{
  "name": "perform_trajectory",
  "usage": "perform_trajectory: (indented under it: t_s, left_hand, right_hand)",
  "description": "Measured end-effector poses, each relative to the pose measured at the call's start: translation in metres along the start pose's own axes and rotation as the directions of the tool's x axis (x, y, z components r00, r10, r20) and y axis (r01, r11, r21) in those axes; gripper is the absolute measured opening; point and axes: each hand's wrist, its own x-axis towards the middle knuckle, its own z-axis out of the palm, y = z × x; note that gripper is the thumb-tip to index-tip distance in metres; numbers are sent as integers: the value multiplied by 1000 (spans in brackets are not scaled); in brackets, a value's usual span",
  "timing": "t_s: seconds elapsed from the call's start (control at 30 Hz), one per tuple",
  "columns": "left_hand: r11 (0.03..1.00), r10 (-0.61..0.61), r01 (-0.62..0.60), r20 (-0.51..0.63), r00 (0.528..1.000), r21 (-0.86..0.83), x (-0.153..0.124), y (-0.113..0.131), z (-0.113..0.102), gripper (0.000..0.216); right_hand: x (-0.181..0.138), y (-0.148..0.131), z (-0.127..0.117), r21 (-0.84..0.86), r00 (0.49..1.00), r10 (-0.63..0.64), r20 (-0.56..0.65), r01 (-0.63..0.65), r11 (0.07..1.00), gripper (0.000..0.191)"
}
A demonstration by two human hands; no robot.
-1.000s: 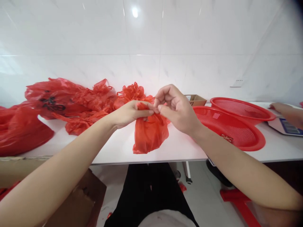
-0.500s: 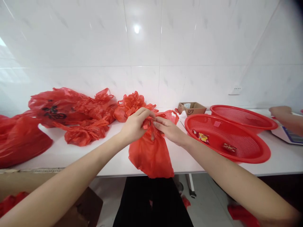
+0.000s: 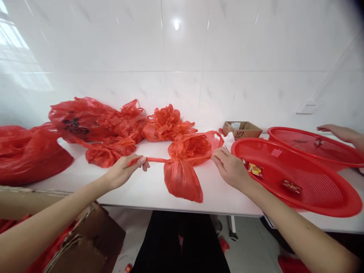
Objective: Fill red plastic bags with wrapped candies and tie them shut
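Note:
A small filled red plastic bag hangs by the table's front edge, its neck gathered and its two handles pulled out sideways. My left hand is closed on one handle, which is stretched taut to the left. The other handle runs to my right hand, whose fingers are closed around its end. What the bag holds is hidden. Just behind it lies an open, crumpled red bag on the white table.
Red bags are heaped at the left and back. On the right, a red plastic basket holds several wrapped snacks; another basket stands behind it, near another person's hand. A small cardboard box is by the wall. A carton stands lower left.
My hands were together at the bag's neck and have moved apart, drawing the handles out left and right. The other person's hand is now over the rear basket, where a wrapped snack shows.

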Motion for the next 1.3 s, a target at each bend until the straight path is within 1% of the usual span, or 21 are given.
perform_trajectory:
  t_s: [0.03,0.07,0.13,0.17,0.2,0.23,0.27,0.3,0.37,0.47,0.57,0.63,0.7,0.77,0.83,0.9,0.97,1.03,1.13,1.23,1.3]
  left_hand:
    - [999,-11,10,-31,999,-38,3,5,7,45]
    - [998,-8,4,-58,998,-67,7,11,14,46]
    - [993,66,-73,-74,995,-92,17,22,32,44]
    - [987,127,-134,-73,989,-89,22,26,41,42]
    - [978,189,-195,-75,979,-76,27,27,50,40]
    - [970,235,-240,-83,968,-50,32,27,59,39]
    - [966,256,-259,-100,962,-17,38,26,68,38]
    - [966,256,-256,-121,959,17,44,23,77,37]
    - [975,221,-212,-159,962,69,57,14,93,35]
    - [986,145,-127,-181,973,108,74,1,114,30]
    - [990,71,-53,-136,988,134,82,-9,125,25]
    - [990,36,-22,-96,995,137,83,-14,128,22]
    - [993,-1,11,-86,996,121,81,-16,129,22]
    - [994,-38,48,-101,994,95,80,-13,131,25]
    - [995,-66,74,-118,991,71,79,-6,134,28]
    - [995,-77,84,-115,990,58,79,2,136,31]
    - [995,-77,82,-86,993,56,78,8,136,33]
    - [995,-74,76,-34,997,68,75,7,133,33]
    - [990,-91,85,45,995,115,70,-5,123,31]
    - [972,-134,112,98,986,206,70,-23,117,30]
    - [949,-164,127,106,981,289,76,-31,118,30]
  right_hand:
    - [5,-2,8,131,994,100,-38,-94,987,23]
    - [9,-5,17,275,977,206,-56,-183,944,25]
    - [15,-13,40,503,928,371,-32,-305,808,30]
    - [15,-17,53,551,910,414,-19,-336,764,32]
    - [15,-22,66,550,900,435,-24,-352,758,33]
    - [14,-26,79,508,897,440,-46,-358,783,33]
    - [12,-30,91,442,897,437,-67,-366,819,33]
    - [10,-34,102,366,896,436,-85,-379,850,34]
    - [9,-39,120,240,888,449,-95,-418,876,34]
    - [9,-39,136,180,901,429,-58,-414,892,36]
    - [10,-25,138,144,931,364,4,-361,922,36]
    - [9,-14,134,90,935,353,42,-355,930,35]
    - [8,-8,130,31,928,369,51,-371,928,34]
    - [9,-10,127,-42,920,391,32,-389,920,34]
    - [12,-19,127,-128,918,397,26,-390,912,34]
    - [16,-28,129,-175,914,398,71,-382,908,33]
    - [18,-28,130,-189,904,406,134,-379,906,33]
    - [18,-17,127,-218,892,424,158,-387,896,33]
    - [16,9,119,-298,877,463,130,-410,862,32]
    - [13,30,116,-375,872,470,139,-393,840,30]
    - [12,38,121,-412,869,467,163,-370,833,30]
